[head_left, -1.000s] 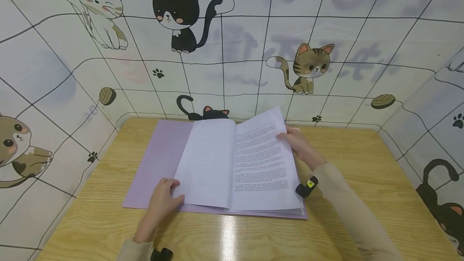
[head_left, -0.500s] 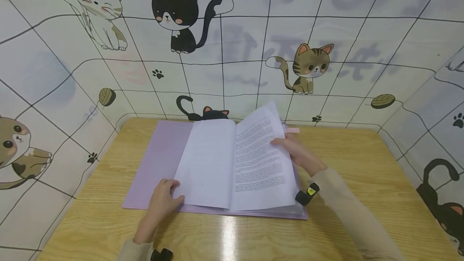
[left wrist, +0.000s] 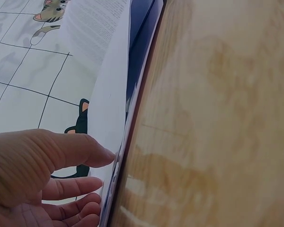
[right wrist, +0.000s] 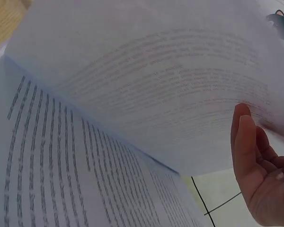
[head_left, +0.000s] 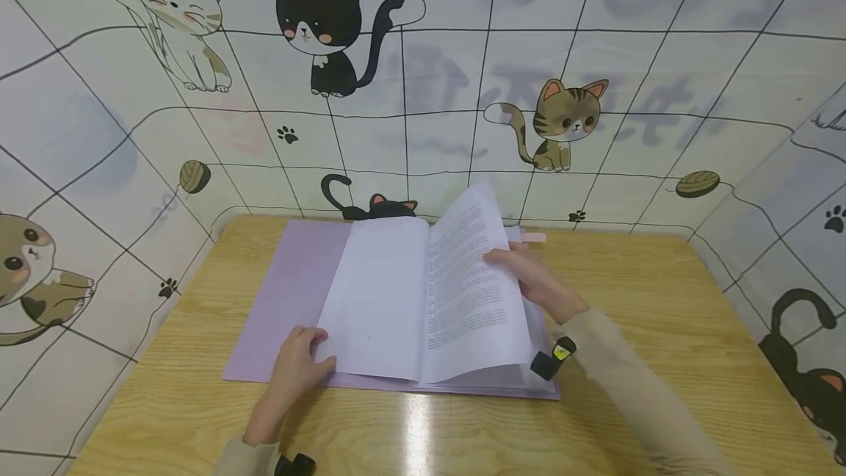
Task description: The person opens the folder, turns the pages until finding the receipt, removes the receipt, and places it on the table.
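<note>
The right hand [head_left: 537, 281] has the leaf [head_left: 465, 300] pinched, thumb on the printed face, fingers behind, and it's coming across! Over the last second it has slid left along with the paper; the leaf now bows more steeply, its top rising in a pale curl. The pink tab [head_left: 534, 238] is in the clear past the knuckles, and more of the sheets beneath [head_left: 538, 325] shows along the right side. By my reading that's a page partway through its turn, peeled off the stack but not yet over the middle. The right wrist view has print running underneath and the lifted leaf arching above.

And the left hand [head_left: 295, 366]? Hasn't budged: fingers relaxed and parted, thumb and fingertips touching the lower left corner of the left page [head_left: 373, 300], seemingly steadying it. The purple-covered book [head_left: 280, 292] lies open in the middle of the table [head_left: 648, 300], near its far edge. The right forearm slants in from the lower right, sleeve [head_left: 634, 380] down to the wrist; the left comes up from below.
</note>
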Demonstrator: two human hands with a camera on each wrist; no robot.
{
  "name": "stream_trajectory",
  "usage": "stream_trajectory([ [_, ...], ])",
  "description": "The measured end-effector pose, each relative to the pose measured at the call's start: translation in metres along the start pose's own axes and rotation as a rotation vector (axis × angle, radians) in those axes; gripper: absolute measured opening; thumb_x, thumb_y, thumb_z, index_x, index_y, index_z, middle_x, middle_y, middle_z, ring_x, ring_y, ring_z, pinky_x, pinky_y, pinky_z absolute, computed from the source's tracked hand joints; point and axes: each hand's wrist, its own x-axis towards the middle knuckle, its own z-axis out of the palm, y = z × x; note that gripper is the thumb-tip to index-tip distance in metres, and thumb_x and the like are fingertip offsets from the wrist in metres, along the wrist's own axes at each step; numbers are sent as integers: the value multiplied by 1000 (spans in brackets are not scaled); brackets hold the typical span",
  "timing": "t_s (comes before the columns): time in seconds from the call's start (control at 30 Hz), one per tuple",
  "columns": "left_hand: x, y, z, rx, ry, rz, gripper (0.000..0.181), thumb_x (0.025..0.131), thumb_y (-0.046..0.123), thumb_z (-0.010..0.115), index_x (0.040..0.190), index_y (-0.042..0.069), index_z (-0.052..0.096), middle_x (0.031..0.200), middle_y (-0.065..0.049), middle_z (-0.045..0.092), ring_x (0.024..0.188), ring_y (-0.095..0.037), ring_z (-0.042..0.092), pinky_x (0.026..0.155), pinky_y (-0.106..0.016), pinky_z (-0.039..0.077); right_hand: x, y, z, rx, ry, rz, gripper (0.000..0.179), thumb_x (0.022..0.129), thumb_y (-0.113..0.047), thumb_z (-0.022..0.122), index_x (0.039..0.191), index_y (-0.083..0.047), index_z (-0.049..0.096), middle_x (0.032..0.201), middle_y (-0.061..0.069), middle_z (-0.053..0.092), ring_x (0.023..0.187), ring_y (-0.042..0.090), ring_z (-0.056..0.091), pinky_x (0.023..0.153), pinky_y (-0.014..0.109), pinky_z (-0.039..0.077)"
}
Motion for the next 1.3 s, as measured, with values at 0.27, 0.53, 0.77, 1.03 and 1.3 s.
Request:
stream_trajectory([
  [0.27, 0, -1, 1, -3, 1, 2, 34, 66, 2, 76, 95, -8, 62, 91, -16, 56, 81, -27, 53, 76, -44, 48, 5, -10, 22, 56, -22, -10, 45, 91, -14, 50, 133, -1, 40, 105, 11, 59, 86, 23, 64, 74, 36, 54],
  [0.53, -1, 0, 0, -3, 2, 2, 34, 66, 2, 76, 95, -8, 62, 91, -16, 56, 81, -27, 53, 76, -44, 48, 16, -11, 38, 76, -39, -48, 51, 89, -12, 48, 137, 1, 36, 109, 14, 56, 89, 23, 61, 76, 36, 52],
  [0.77, -1, 1, 0, -1, 2, -1, 35, 66, 2, 76, 96, -9, 62, 90, -15, 56, 80, -25, 52, 75, -42, 48, 22, -14, 54, 75, -37, -72, 54, 88, -10, 49, 138, 4, 35, 112, 15, 55, 91, 22, 60, 77, 34, 51],
  [1.03, -3, 6, 0, 13, 21, 15, 34, 68, 3, 76, 97, -8, 62, 89, -14, 56, 79, -24, 52, 74, -42, 48, 28, -14, 67, 87, -57, -69, 54, 89, -10, 48, 139, 2, 34, 122, 24, 51, 91, 21, 61, 76, 33, 52],
  [1.3, -6, 23, -2, -32, 54, 121, 35, 68, 1, 76, 100, -4, 63, 90, -9, 57, 79, -21, 54, 70, -36, 48, 30, -14, 74, 69, -68, -65, 53, 89, -10, 48, 139, 1, 35, 119, 21, 53, 92, 22, 61, 77, 34, 51],
])
